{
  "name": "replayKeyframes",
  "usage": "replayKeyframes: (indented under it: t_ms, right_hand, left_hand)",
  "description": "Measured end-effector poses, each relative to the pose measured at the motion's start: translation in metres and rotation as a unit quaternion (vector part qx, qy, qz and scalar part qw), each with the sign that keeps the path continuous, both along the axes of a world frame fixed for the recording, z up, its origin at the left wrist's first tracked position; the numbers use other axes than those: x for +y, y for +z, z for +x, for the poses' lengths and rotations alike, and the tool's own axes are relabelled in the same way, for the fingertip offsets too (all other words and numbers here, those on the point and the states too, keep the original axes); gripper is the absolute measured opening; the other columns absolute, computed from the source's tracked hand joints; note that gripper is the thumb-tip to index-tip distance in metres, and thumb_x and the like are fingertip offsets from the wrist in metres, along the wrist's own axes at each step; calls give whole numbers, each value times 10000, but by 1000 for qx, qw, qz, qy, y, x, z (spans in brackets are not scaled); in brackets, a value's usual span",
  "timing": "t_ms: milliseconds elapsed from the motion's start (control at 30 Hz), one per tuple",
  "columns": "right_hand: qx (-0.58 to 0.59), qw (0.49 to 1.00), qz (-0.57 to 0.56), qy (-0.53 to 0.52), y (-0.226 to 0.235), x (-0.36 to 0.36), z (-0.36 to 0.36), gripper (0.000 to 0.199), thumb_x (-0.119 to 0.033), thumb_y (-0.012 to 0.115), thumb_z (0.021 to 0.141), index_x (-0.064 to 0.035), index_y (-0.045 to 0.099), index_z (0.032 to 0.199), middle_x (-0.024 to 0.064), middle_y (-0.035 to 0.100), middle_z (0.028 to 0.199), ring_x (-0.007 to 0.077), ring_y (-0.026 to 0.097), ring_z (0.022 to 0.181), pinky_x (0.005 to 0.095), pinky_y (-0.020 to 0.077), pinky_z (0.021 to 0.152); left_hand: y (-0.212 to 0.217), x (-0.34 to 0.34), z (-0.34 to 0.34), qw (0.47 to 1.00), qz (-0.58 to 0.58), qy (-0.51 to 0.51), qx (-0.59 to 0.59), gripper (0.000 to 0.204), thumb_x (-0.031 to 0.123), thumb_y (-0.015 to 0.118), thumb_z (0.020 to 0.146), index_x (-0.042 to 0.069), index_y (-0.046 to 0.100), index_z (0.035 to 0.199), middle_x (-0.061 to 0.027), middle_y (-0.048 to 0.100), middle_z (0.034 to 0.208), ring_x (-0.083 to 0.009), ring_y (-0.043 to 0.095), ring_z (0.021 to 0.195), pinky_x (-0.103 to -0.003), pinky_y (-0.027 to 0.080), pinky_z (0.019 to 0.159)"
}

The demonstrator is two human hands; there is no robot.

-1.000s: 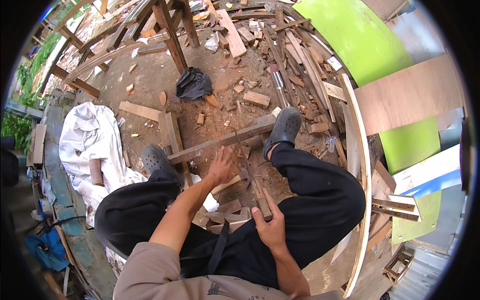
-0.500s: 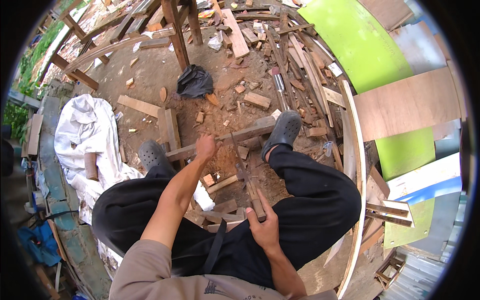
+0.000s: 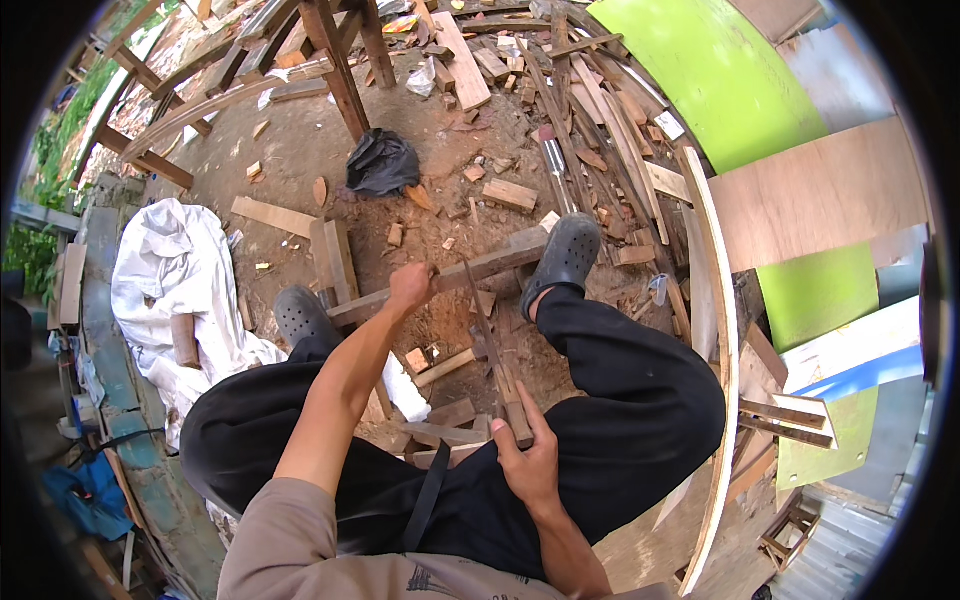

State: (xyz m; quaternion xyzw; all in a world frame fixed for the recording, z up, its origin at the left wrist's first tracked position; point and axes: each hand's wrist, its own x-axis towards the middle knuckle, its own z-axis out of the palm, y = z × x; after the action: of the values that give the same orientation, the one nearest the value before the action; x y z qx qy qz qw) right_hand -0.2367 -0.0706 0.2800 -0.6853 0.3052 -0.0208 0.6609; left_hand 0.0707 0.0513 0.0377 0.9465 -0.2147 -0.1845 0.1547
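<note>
Left hand (image 3: 409, 287): closed in a fist around the top end of a thin stick (image 3: 478, 310), arm stretched out forward over the left knee.

Right hand (image 3: 527, 457): near the lap, fingers wrapped round the lower end of a dark wooden strip (image 3: 507, 395); thumb lies along its side.

Stick: slants from the left fist down toward the right hand, between the knees. Whether it and the strip are one piece or two laid together cannot be told.

Likely reason for the hold: one hand at each end keeps the long, narrow piece steady and in line above the ground.

Batten (image 3: 440, 285): a long grey timber lying across the dirt, just past the left fist; the right clog (image 3: 564, 256) rests on its far end and the left clog (image 3: 300, 315) sits by its near end, which looks like a way to pin it down.

Position of the work: straight ahead of the person, between the legs, higher end at the left hand, lower end at the right.

Offcuts (image 3: 437, 432): short blocks piled on the ground under the right hand.

Surroundings: black bag (image 3: 380, 163) beyond the batten; white cloth (image 3: 170, 275) to the left; green panel (image 3: 720, 75) and a curved plank (image 3: 722, 330) to the right.
</note>
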Motion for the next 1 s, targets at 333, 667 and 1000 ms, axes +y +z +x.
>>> replayKeyframes:
  t_ms: [333, 667, 1000]
  right_hand:
    - [-12, 1000, 19, -4, 4, -2, -1, 597, -107, 671, 964, -9, 461, 1514, 11, 638, 864, 39, 515, 603, 206, 430, 496]
    - [-4, 1000, 3, -12, 2, -7, -2, 604, -120, 678, 964, -12, 462, 1517, 15, 645, 873, 41, 522, 609, 208, 446, 506]
    - [18, 995, 70, -69, 8, -21, -1, 596, -117, 678, 961, 57, 458, 1486, 152, 653, 1142, 154, 602, 956, 280, 482, 815]
  left_hand:
    - [-13, -2, 28, 957, -126, 252, 70, 411, 423, 649, 917, 172, 735, 1231, -154, 754, 1106, -368, 704, 1043, -468, 548, 904]
    - [0, -21, -11, 996, -30, 70, 46, 298, 354, 702, 910, 196, 776, 1151, -148, 757, 1018, -358, 715, 958, -467, 559, 815]
    - [-11, -32, 11, 999, 18, -32, -1, 332, 371, 643, 913, 92, 735, 1068, -193, 734, 979, -385, 713, 899, -483, 560, 769]
